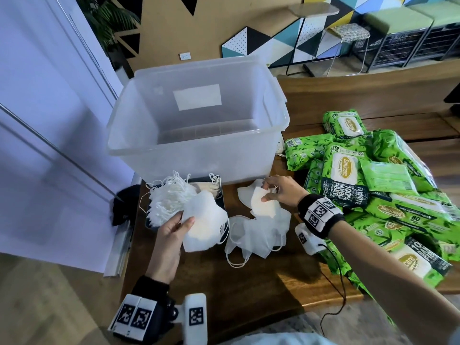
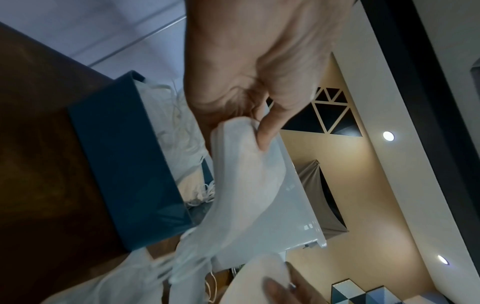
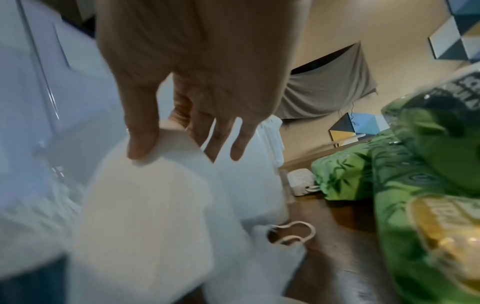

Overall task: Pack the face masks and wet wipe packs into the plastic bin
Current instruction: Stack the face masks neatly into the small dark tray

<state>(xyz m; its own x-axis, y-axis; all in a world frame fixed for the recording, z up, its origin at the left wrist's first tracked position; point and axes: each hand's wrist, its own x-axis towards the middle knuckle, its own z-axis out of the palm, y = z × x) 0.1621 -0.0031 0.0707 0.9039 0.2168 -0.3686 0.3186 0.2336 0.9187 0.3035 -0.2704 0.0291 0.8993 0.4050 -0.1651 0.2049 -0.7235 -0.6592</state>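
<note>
The bin [image 1: 196, 115] stands just beyond both hands: left hand [image 1: 171, 235] grips a mask stack [image 1: 204, 227], right hand [image 1: 278, 192], nearer the bin, pinches 1 mask [image 1: 261, 205].

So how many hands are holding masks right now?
2. The left hand grips a stack of masks by the dark box. The right hand pinches a mask above the loose pile on the table. No other hands show.

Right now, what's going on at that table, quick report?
Left hand grips a mask stack; right hand pinches one mask. Plastic bin holds no packs. Wet wipe packs heaped beside, nothing blocking.
</note>
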